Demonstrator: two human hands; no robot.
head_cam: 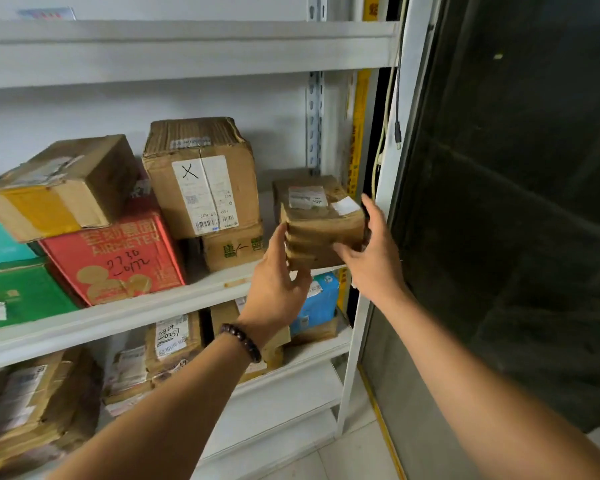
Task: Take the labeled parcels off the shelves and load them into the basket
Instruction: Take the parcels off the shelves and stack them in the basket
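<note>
left hand (278,289): gripping small brown parcel (321,225), left side | right hand (371,261): gripping right side | position: middle shelf (136,311) edge, possibly lifted

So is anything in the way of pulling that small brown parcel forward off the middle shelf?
Nothing visible. Both the left hand and right hand hold the small brown parcel at the front edge of the shelf. The green-printed box sits beside it, not in front. The basket is out of view.
</note>
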